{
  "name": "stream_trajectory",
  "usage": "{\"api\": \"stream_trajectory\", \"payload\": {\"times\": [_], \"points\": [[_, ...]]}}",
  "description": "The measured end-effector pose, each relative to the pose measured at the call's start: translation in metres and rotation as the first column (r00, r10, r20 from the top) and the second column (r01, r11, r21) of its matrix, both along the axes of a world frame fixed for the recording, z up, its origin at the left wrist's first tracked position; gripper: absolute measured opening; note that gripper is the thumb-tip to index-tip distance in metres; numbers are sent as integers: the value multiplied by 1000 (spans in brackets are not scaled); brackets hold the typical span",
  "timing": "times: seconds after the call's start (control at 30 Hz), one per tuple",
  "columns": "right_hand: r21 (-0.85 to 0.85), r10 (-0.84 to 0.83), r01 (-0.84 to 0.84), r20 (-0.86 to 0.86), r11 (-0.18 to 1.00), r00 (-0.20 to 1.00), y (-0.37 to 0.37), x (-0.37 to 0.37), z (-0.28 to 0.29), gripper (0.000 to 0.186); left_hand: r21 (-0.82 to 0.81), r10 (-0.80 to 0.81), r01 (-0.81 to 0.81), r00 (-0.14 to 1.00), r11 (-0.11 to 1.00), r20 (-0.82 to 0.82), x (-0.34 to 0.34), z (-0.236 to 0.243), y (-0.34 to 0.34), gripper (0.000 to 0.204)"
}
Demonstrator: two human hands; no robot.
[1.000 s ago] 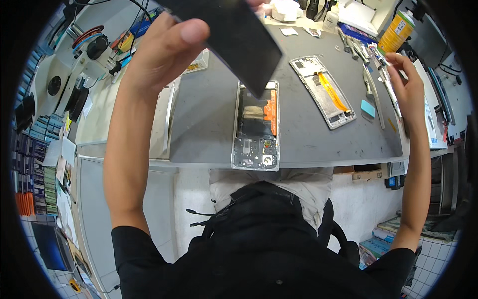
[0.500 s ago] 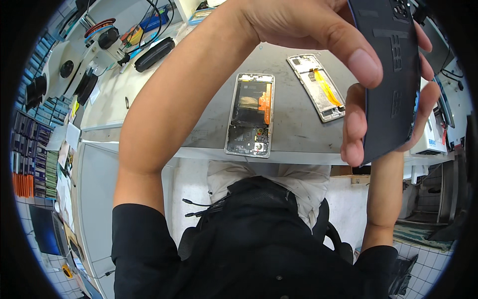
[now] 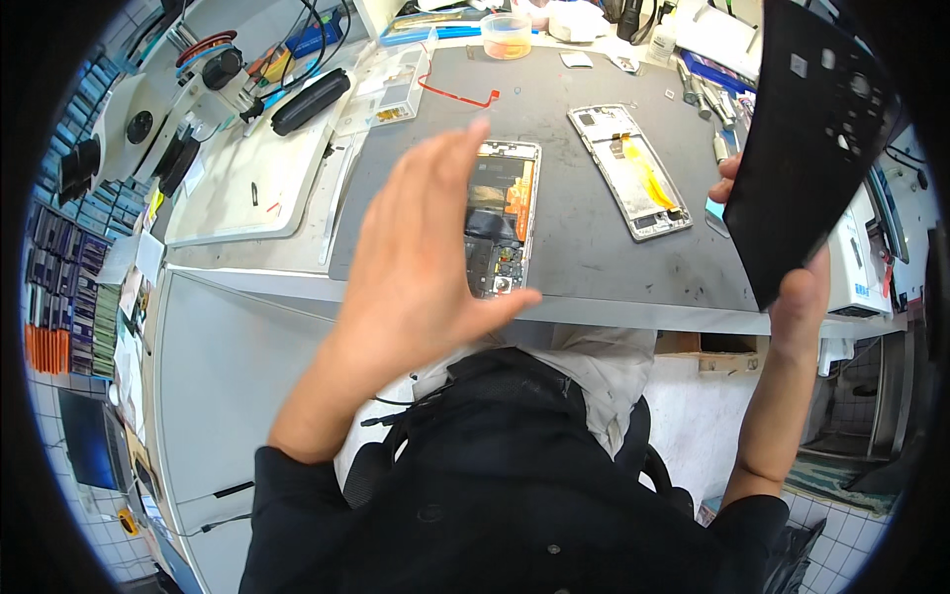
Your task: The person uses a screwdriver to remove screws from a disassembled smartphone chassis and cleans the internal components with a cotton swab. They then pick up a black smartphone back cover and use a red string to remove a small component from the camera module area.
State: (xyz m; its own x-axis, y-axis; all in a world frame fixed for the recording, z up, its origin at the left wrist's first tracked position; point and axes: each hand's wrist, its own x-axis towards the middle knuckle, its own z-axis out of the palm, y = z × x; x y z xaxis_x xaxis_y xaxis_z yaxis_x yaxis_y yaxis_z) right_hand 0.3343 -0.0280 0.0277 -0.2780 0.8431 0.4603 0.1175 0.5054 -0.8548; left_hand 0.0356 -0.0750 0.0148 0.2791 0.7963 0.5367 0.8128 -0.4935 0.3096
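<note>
My right hand [image 3: 800, 297] holds up a thin black phone back cover [image 3: 807, 148] at the right, thumb on its lower edge and fingertips showing at its left edge. The cover stands tilted, its side with small camera holes and pale patches facing me. My left hand [image 3: 411, 243], slightly blurred, is empty with fingers stretched and thumb apart. It hovers over an opened phone [image 3: 517, 203] on the grey mat and hides that phone's left side. A bare phone frame [image 3: 606, 134] with a yellow ribbon [image 3: 645, 173] lies between the opened phone and the cover.
At the back of the grey mat [image 3: 584, 277] are a red flex cable [image 3: 457, 96], a clear plastic cup [image 3: 507, 38] and a clear box [image 3: 401, 84]. Several screwdrivers [image 3: 705, 99] lie at the back right. A microscope [image 3: 124, 144] and black case [image 3: 310, 102] occupy the left.
My left hand has let go of the cover and moved down and left, over the opened phone. The cover, in my right hand, has turned to show its other face.
</note>
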Motion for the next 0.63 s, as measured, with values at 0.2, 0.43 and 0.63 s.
{"api": "stream_trajectory", "payload": {"times": [0.2, 0.43, 0.63], "points": [[2, 75, -75, 2, 997, 997, 9, -15, 7, 113, 15, 220, -220, 973, 975, -75, 13, -24, -14, 117], [65, 110, -109, -16, 992, 994, 16, -21, 7, 117, -67, 145, -147, 989, 987, -32, 20, -14, -20, 114], [69, 120, -120, -6, 990, 993, 18, -28, 8, 117, -113, 236, -257, 957, 960, -169, 12, -20, -17, 116]]}}
